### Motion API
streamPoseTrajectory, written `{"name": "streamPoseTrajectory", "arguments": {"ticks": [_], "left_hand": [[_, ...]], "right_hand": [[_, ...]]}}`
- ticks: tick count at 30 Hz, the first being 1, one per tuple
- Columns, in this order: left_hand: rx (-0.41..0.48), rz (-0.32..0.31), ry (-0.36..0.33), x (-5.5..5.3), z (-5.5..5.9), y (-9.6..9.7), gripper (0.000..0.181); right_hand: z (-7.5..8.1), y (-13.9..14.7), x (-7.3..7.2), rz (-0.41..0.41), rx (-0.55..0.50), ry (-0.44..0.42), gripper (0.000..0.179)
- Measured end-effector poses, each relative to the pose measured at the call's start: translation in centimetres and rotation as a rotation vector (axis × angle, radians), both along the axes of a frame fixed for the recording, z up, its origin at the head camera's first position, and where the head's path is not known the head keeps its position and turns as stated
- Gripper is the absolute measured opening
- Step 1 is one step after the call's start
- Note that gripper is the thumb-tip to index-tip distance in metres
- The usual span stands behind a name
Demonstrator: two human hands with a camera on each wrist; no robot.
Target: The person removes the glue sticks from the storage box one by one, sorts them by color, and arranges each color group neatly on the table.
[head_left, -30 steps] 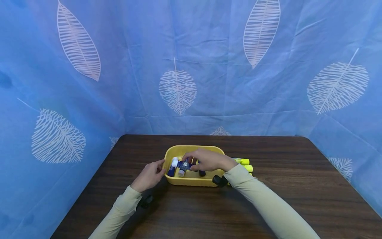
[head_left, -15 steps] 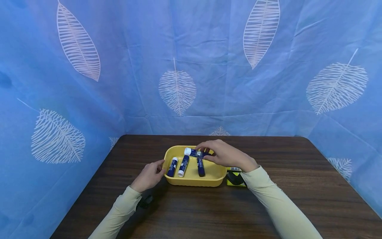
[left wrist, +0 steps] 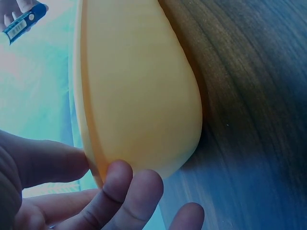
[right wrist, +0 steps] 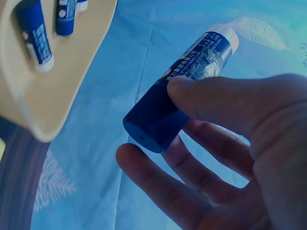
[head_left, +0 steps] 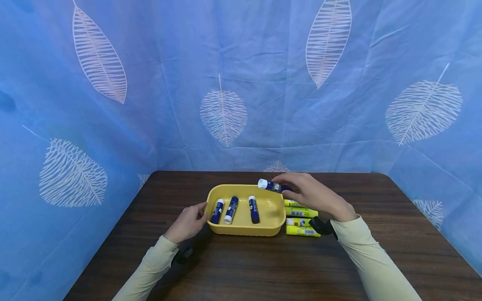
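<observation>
My right hand (head_left: pixel 310 193) holds a blue glue stick (head_left: pixel 269 185) with a white cap, up above the right rear corner of the yellow tray (head_left: pixel 244 230). In the right wrist view the thumb presses along the side of this glue stick (right wrist: pixel 201 62), whose cap points away. Three more glue sticks lie apart in the tray: one at the left (head_left: pixel 217 211), one beside it (head_left: pixel 231 210) with its cap towards me, and one right of the middle (head_left: pixel 254 209). My left hand (head_left: pixel 187 223) pinches the tray's left rim; the left wrist view shows thumb and fingers on the rim (left wrist: pixel 86 115).
Several yellow tubes (head_left: pixel 302 231) lie in a column on the dark wooden table (head_left: pixel 248 267), close against the tray's right side. A blue curtain (head_left: pixel 169 125) with white leaf prints hangs behind the table.
My right hand has lifted the glue stick out of the tray and carried it to the right and up. The yellow tubes show more fully now. My left hand has stayed at the rim.
</observation>
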State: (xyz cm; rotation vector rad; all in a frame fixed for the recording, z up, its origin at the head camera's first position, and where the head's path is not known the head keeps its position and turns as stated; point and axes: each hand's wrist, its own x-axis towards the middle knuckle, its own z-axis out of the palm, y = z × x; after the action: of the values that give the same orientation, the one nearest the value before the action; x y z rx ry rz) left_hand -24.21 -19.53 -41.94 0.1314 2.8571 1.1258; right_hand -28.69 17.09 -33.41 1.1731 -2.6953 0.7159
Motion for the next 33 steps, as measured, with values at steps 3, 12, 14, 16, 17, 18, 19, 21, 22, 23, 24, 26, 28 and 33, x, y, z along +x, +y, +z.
{"name": "streamPoseTrajectory", "arguments": {"ticks": [3,12,14,16,17,18,19,21,22,23,24,26,28,33], "left_hand": [[0.002,-0.003,0.002,0.0,0.0,0.0,0.052],[-0.001,-0.007,0.008,0.0,0.2,-0.1,0.051],[0.002,-0.002,0.004,0.0,0.2,-0.1,0.051],[0.006,0.001,0.002,0.0,0.2,-0.1,0.051],[0.003,-0.001,0.005,0.0,0.2,-0.1,0.051],[0.002,-0.003,0.006,0.0,0.1,-0.1,0.051],[0.006,-0.001,0.005,0.0,0.1,-0.1,0.051],[0.008,-0.006,0.01,0.0,0.0,-0.1,0.051],[0.008,-0.01,0.014,0.1,0.0,-0.1,0.05],[0.009,-0.014,0.016,0.1,0.0,-0.1,0.05],[0.012,-0.014,0.016,0.1,-0.1,-0.1,0.05],[0.017,-0.018,0.017,0.2,0.0,-0.1,0.05],[0.02,-0.023,0.017,0.2,0.0,-0.1,0.05],[0.017,-0.015,0.004,0.1,0.0,-0.1,0.051]], "right_hand": [[0.0,1.1,0.1,-0.03,-0.004,-0.004,0.041],[-0.1,4.1,0.0,-0.079,-0.01,0.014,0.041],[-0.1,4.8,0.1,-0.091,-0.019,0.025,0.041],[0.0,5.5,0.3,-0.106,-0.025,0.033,0.042],[0.0,5.8,0.3,-0.115,-0.029,0.036,0.042],[0.0,6.2,0.4,-0.124,-0.031,0.04,0.042],[0.0,6.5,0.4,-0.134,-0.036,0.043,0.042],[0.0,7.1,0.5,-0.156,-0.044,0.05,0.042],[-0.1,7.4,0.5,-0.167,-0.046,0.056,0.043],[-0.1,7.7,0.6,-0.176,-0.049,0.065,0.043],[-0.2,8.0,0.6,-0.184,-0.051,0.072,0.043],[-0.4,8.6,0.6,-0.198,-0.05,0.09,0.043],[-0.6,9.1,0.6,-0.208,-0.046,0.104,0.044],[-0.9,10.2,0.6,-0.236,-0.03,0.12,0.043]]}}
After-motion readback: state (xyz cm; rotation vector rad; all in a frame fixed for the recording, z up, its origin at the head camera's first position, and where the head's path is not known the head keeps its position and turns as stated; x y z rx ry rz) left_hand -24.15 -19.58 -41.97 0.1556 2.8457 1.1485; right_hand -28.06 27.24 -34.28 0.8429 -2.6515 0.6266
